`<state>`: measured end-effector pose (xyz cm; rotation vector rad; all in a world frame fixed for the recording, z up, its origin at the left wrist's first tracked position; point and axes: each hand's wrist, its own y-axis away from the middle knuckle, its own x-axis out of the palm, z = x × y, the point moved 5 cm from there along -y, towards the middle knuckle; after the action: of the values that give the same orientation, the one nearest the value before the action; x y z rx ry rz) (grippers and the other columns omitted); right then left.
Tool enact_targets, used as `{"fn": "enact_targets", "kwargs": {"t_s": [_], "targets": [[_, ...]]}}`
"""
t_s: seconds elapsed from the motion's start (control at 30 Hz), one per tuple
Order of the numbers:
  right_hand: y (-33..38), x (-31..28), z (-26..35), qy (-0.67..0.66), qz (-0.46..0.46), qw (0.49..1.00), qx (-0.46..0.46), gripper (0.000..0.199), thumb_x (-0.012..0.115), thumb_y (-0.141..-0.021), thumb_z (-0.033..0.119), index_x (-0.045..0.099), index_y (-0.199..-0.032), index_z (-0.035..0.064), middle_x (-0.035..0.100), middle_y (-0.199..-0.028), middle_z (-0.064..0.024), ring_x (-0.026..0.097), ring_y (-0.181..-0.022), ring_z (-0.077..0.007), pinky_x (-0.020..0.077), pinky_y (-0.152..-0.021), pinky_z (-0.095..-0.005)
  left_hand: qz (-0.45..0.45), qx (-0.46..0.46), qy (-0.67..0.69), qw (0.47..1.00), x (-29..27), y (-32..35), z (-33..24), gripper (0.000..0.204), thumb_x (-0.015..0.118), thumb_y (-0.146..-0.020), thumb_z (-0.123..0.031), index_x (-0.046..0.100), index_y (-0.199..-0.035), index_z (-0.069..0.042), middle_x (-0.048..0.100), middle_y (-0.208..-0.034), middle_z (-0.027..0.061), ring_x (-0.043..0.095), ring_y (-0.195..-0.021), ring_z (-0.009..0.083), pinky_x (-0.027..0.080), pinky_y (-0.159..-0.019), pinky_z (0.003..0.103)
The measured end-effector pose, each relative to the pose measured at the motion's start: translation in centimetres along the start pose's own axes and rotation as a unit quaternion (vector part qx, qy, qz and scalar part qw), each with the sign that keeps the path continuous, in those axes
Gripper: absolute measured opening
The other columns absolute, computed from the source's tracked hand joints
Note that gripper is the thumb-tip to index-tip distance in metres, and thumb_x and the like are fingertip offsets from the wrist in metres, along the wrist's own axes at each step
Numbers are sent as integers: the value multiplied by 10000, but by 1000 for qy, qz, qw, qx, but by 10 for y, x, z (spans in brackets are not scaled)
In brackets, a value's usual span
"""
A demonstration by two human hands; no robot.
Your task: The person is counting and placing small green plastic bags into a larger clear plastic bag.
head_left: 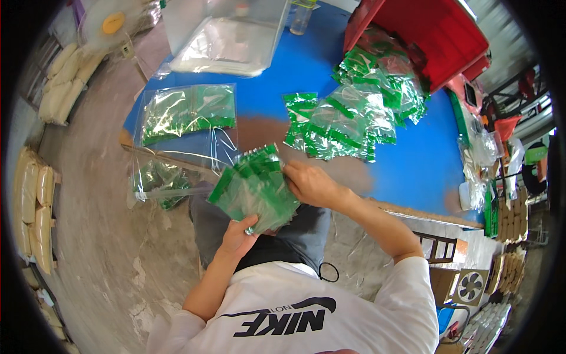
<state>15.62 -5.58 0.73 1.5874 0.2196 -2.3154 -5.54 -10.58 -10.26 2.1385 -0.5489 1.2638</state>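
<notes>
My left hand (238, 235) is closed on the lower corner of a fanned stack of clear plastic packets with green edges (254, 192), thumb on top. The stack is above my lap, in front of the table edge. Closed fingers of my right hand (311, 184) pinch at the stack's right edge; the fingertips are partly hidden. To the left, a large clear plastic bag (229, 94) lies partly over the table edge, with similar packets (188, 112) in it. Ahead to the right, a loose heap of the same packets (339, 127) spreads on the blue table (413, 171).
A tipped red crate (430, 35) stands behind the heap, packets spilling from its mouth. A translucent bin (230, 41) and a small clear jar (301, 21) are at the back. Filled sacks (35, 200) are stacked on the left; a box fan (471, 286) stands at lower right.
</notes>
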Motion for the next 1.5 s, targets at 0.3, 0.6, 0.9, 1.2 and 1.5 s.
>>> {"fn": "enact_targets", "kwargs": {"t_s": [0.3, 0.6, 0.9, 1.2, 1.5], "targets": [[-35, -13, -34, 182, -187, 965, -10, 772, 525, -940, 603, 515, -1382, -30, 480, -1458, -230, 292, -1450, -432, 211, -1188, -591, -33, 28, -25, 999, -15, 20, -14, 723, 714, -812, -14, 412, -1466, -77, 532, -1414, 112, 499, -1338, 320, 397, -1135, 518], [14, 23, 26, -15, -189, 974, -128, 663, 778, -812, 280, 513, -1357, 11, 576, -1316, -169, 530, -1258, -346, 421, -1076, -466, -16, 4, 8, 1000, -27, 46, -30, 700, 782, -729, -34, 513, -1375, -54, 632, -1289, 102, 595, -1227, 304, 469, -1074, 500], [27, 20, 38, 24, -332, 942, -38, 374, 757, -791, 99, 660, -1152, 87, 618, -1129, -51, 564, -1065, -275, 449, -892, -411, 40, -22, 20, 999, -24, 41, -27, 639, 803, -720, -61, 577, -1317, -50, 656, -1266, 87, 612, -1201, 279, 471, -1064, 489], [28, 43, 30, -589, -336, 721, 146, 127, 577, -1030, 132, 591, -1046, 7, 575, -771, -19, 454, -630, -61, 340, -533, -251, 53, 16, 38, 998, -4, 8, -15, 591, 740, -791, -72, 551, -1350, -40, 622, -1336, 103, 572, -1263, 284, 400, -1140, 470], [44, -23, -4, -31, -201, 977, -57, 496, 661, -928, 254, 552, -1364, 42, 521, -1430, -222, 456, -1363, -357, 329, -1151, -510, -14, 36, 26, 999, -10, 10, -25, 637, 680, -821, -12, 463, -1419, -40, 573, -1376, 97, 551, -1289, 281, 421, -1127, 479]]}}
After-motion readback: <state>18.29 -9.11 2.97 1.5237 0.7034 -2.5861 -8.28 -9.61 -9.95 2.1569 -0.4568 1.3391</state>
